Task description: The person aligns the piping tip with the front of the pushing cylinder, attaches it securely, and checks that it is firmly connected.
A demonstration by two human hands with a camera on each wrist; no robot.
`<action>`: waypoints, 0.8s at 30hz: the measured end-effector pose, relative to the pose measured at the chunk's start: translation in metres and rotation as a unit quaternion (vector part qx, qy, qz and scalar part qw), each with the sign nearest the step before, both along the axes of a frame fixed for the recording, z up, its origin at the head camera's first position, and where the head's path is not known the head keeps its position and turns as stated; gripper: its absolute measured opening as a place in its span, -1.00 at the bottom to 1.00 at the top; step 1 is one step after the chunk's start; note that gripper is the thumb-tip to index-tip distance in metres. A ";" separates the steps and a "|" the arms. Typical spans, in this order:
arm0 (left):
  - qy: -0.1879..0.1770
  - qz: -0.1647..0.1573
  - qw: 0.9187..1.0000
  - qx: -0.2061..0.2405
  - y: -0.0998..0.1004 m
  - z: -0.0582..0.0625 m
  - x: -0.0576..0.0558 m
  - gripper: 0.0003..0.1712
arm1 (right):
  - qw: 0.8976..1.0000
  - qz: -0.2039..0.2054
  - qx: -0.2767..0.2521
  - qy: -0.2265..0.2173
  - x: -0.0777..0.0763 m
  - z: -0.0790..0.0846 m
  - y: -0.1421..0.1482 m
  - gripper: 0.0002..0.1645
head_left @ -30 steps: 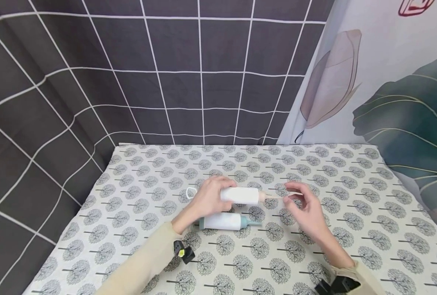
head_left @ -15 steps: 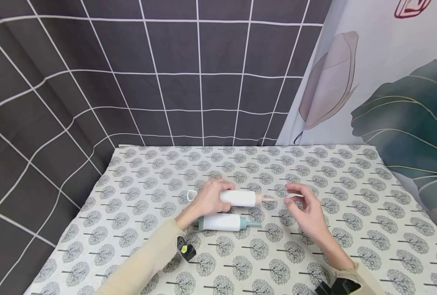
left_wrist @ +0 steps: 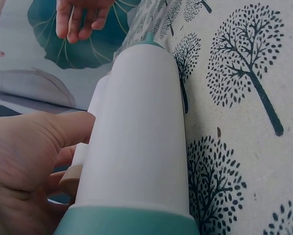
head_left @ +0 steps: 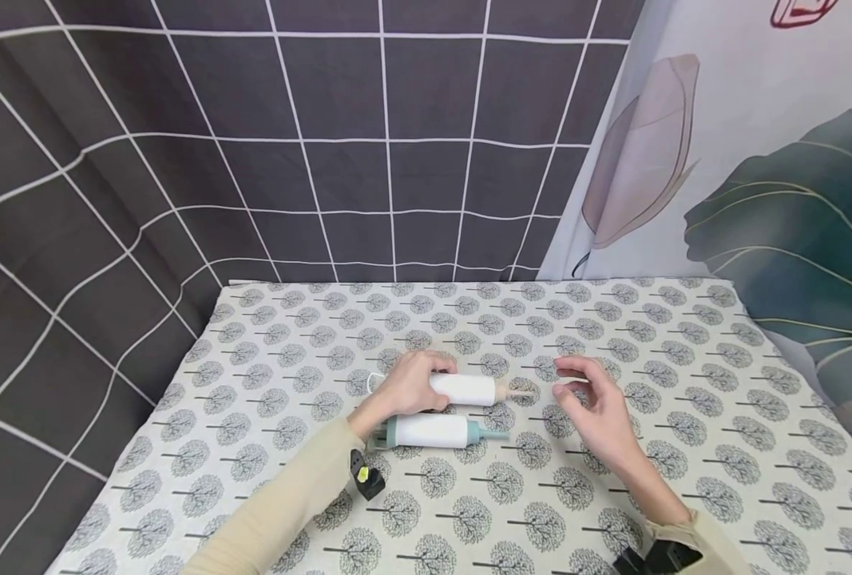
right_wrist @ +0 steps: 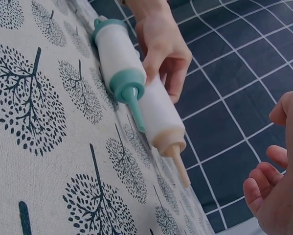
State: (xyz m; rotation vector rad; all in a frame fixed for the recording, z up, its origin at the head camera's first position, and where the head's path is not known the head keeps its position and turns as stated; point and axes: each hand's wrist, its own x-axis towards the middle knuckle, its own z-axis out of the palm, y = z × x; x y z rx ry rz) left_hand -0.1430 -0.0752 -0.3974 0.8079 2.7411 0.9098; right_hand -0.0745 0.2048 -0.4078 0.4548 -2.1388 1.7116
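Note:
My left hand [head_left: 413, 383] grips a white squeeze bottle with a beige nozzle [head_left: 469, 390], its thumb on the near side. That bottle lies on its side, nozzle to the right; a pale loop shows past the hand at its left end. Whether it rests fully on the cloth I cannot tell. Just nearer to me lies a second white squeeze bottle with a teal nozzle and base [head_left: 433, 431], roughly parallel, large in the left wrist view. My right hand [head_left: 601, 417] hovers right of the nozzles, fingers loosely bent, holding nothing; the right wrist view shows its fingers [right_wrist: 263, 183] apart from both bottles.
A cloth with a tree print [head_left: 512, 511] covers the table. Behind it hangs a dark curtain with white grid lines [head_left: 426, 104], which also runs along the left. At the right hangs a pale curtain with leaf shapes [head_left: 792, 216].
My left hand has brought the beige-nozzle bottle slightly left and nearer to the teal one, so its nozzle tip has left the right fingertips. The right hand has stayed nearly still.

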 end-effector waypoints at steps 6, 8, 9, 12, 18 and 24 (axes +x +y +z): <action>-0.024 0.004 1.000 -0.003 -0.001 -0.002 0.000 -0.57 | 1.000 0.002 0.002 -0.008 0.000 0.001 0.000 -0.57; -0.031 0.005 0.999 -0.003 -0.001 -0.001 0.000 -0.58 | 1.000 0.001 0.004 -0.018 0.000 0.002 -0.001 -0.57; -0.035 0.005 0.999 -0.002 -0.001 -0.001 0.000 -0.58 | 1.000 0.001 0.005 -0.024 0.001 0.002 -0.001 -0.57; -0.039 0.007 0.999 -0.003 -0.001 -0.001 0.000 -0.58 | 1.000 0.000 0.009 -0.030 0.001 0.002 -0.001 -0.56; -0.053 0.018 0.998 -0.014 -0.002 0.000 0.000 -0.57 | 1.000 0.003 0.009 -0.030 0.001 0.002 -0.001 -0.57; -0.038 0.017 0.999 -0.025 -0.003 0.002 0.001 -0.50 | 0.999 0.004 0.010 -0.033 0.002 0.002 0.000 -0.56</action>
